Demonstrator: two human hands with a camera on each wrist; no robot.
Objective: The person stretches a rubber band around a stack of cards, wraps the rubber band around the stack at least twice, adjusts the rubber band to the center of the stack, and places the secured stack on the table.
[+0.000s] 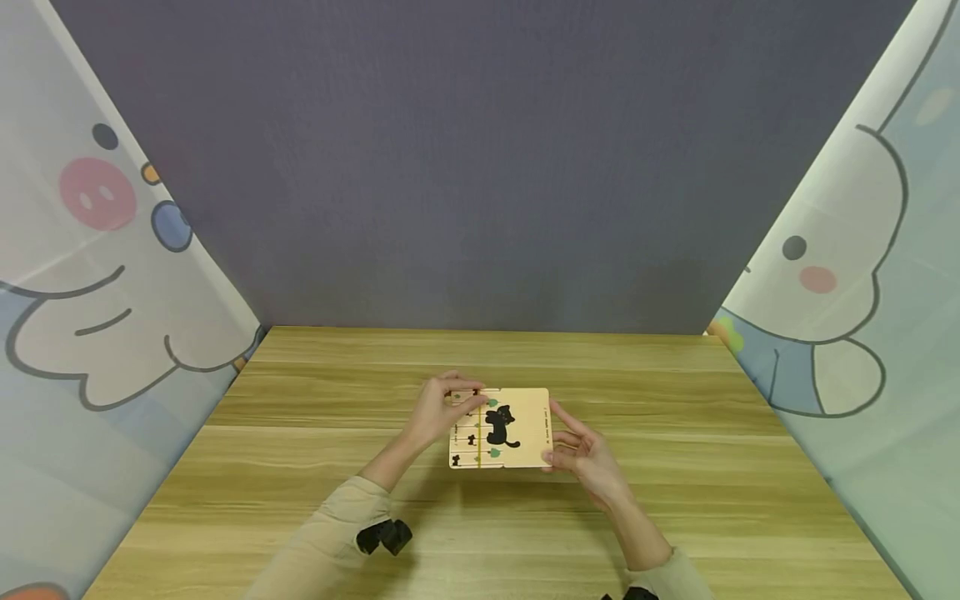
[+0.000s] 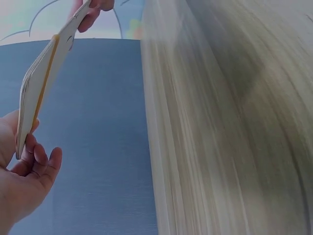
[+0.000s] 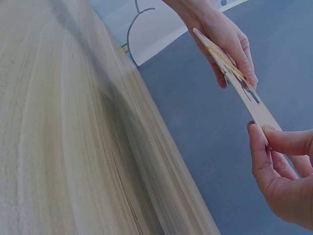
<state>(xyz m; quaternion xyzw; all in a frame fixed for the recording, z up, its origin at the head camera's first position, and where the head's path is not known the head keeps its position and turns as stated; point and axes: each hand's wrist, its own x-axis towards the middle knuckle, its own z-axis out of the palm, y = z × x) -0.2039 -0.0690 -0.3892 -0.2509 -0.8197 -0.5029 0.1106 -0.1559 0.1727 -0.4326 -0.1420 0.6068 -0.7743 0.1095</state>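
Above the table, both hands hold a flat, cream-coloured card pad (image 1: 531,417) printed with a black cat and green leaves. A yellow elastic band (image 1: 479,446) runs across its left part, where smaller cats and lines show. My left hand (image 1: 438,408) grips the pad's left edge, thumb on the printed face. At the right edge, my right hand (image 1: 592,462) pinches it between thumb and fingers. Side-on in the left wrist view, the pad (image 2: 32,93) shows several thin layers at its edge. The right wrist view shows it tilted, with the right thumb and fingers on its near end.
A wood-grain table (image 1: 337,367) lies beneath the hands. Behind it stands a dark grey-blue panel (image 1: 480,167). Cartoon-printed curtains flank both sides, one on the left (image 1: 150,333) and one on the right (image 1: 847,467). A black strap device (image 1: 384,536) sits on the left sleeve.
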